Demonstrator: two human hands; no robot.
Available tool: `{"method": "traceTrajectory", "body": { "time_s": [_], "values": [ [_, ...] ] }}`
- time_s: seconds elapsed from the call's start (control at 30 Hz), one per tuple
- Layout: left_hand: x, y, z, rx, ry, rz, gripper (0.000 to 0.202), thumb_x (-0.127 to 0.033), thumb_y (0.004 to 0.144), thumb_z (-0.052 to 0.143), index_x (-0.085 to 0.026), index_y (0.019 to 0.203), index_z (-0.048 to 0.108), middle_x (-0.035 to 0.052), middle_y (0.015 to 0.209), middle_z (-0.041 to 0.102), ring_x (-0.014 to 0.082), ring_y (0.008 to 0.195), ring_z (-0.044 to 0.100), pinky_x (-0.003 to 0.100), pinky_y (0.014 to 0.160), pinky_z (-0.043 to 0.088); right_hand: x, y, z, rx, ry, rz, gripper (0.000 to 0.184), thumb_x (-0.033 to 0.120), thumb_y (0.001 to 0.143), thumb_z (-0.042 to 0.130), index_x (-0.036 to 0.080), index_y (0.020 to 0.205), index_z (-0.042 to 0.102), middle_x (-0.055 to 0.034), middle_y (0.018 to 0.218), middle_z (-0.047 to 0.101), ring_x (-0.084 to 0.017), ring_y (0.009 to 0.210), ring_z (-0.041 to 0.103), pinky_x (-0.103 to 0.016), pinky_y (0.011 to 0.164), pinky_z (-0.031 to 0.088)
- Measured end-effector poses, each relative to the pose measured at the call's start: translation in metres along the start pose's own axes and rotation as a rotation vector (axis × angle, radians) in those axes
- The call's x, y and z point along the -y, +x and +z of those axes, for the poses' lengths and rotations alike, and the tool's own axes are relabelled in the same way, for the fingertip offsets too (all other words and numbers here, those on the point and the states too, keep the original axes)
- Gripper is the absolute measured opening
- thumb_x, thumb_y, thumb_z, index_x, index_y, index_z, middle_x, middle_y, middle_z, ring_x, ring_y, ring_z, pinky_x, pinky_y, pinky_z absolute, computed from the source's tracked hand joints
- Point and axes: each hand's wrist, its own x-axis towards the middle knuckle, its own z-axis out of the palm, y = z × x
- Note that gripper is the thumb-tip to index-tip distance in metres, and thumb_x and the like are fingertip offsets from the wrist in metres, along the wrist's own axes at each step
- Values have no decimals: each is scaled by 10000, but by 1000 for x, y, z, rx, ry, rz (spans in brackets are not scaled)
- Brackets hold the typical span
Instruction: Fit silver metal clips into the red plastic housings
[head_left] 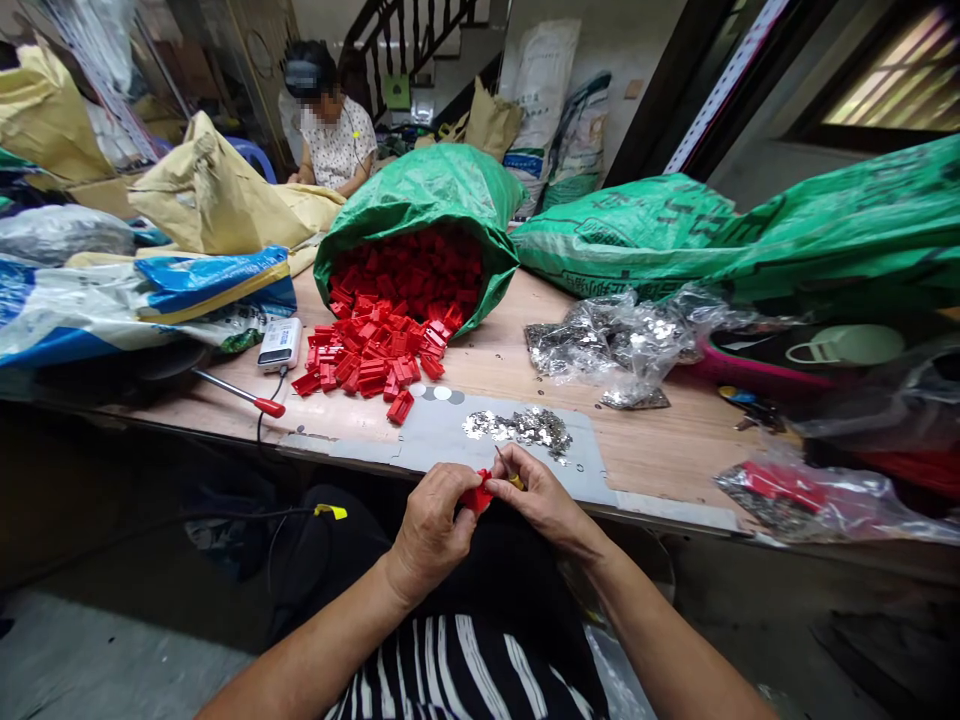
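My left hand [435, 530] is closed on a small red plastic part [478, 492], held above my lap just off the table's front edge. Close beside it, my right hand [536, 500] pinches a small yellow-handled tool [516, 482] with a thin dark shaft. The right fingertips meet the red part or nearly so; I cannot tell which. Beyond my hands, small shiny metal pieces [525, 430] lie in a loose heap on a grey mat [585, 455]. Similar red plastic parts [367, 350] spill out of a green woven sack [442, 180] onto the table.
A white device [279, 345] with a black cable and a red-handled rod [240, 392] lie left. Bags of metal pieces [615, 340], green sacks [637, 230] and a pink-rimmed container [765, 370] occupy the right. Another person [334, 140] sits behind the sack.
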Motion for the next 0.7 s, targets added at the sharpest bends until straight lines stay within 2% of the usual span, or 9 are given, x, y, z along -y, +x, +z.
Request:
{"method": "traceTrajectory", "body": {
  "time_s": [0.17,0.3,0.4,0.5,0.7],
  "values": [
    [0,-4,2,27,-11,-43,316,8,735,548,-200,972,557,44,877,644,177,814,600,315,737,509,-4,-4,1,0,2,31,279,414,808,632,194,762,467,35,729,473,-116,677,455,-243,633,410],
    [0,-6,1,24,-46,-95,293,-7,730,574,-203,948,562,33,869,646,167,792,604,298,724,505,-2,-8,1,51,69,86,288,435,808,634,192,836,482,14,813,516,-127,735,498,-258,671,423],
    [-2,-8,0,31,-98,-149,265,-32,738,599,-204,938,575,28,865,650,161,785,610,288,720,504,1,-12,1,97,165,150,316,451,800,645,198,883,475,17,818,518,-107,678,478,-232,600,400],
    [-3,-10,0,32,-154,-179,237,-70,753,620,-201,947,582,35,876,655,163,791,617,289,722,508,0,-14,0,135,255,197,339,463,788,658,206,871,453,46,734,483,-80,579,407,-204,514,340],
    [-1,-13,-1,47,-253,-228,191,-146,774,658,-194,947,595,46,872,658,163,785,628,286,717,518,1,-17,-4,197,341,263,390,470,741,699,220,891,440,57,727,473,-64,541,349,-187,469,265]
  ]
}}
